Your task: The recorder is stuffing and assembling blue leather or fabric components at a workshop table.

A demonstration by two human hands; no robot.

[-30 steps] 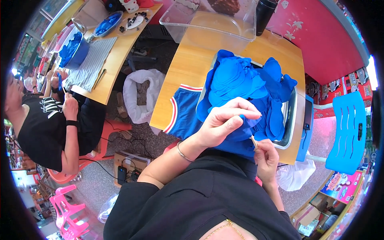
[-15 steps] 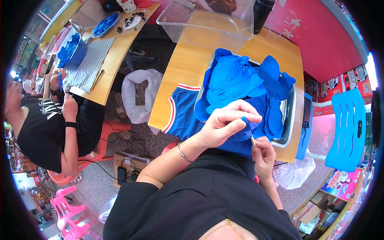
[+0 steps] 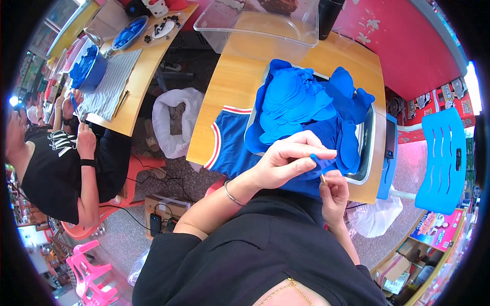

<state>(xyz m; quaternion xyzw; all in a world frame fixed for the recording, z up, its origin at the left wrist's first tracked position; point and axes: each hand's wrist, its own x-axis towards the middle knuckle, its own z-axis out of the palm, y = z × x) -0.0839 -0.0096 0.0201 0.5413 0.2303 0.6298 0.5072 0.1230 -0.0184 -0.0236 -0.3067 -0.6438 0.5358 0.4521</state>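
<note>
Close to my chest, my left hand (image 3: 283, 164) pinches a small blue fabric piece (image 3: 317, 162) between thumb and fingertips, while my right hand (image 3: 334, 196) grips a thin pale stick-like tool (image 3: 322, 178) whose tip meets that piece; whether it is a needle or a pick I cannot tell. Both hands are closed on what they hold. For clean work I would judge it best to keep the pinch near the point of contact, hold the fabric taut, and steady both wrists above the table edge.

Just beyond the hands, a heap of blue fabric pieces (image 3: 301, 104) fills a metal tray (image 3: 368, 153) on the wooden table (image 3: 240, 76); a blue garment with red and white trim (image 3: 227, 140) hangs over the near edge beneath it. The heap crowds the working space, so loose pieces could snag. A clear plastic bin (image 3: 245, 20) stands at the far side, a blue chair (image 3: 443, 158) to my right. At a second table (image 3: 140, 76) on my left another person (image 3: 51, 168) works with both hands near a striped cloth (image 3: 109, 84).
</note>
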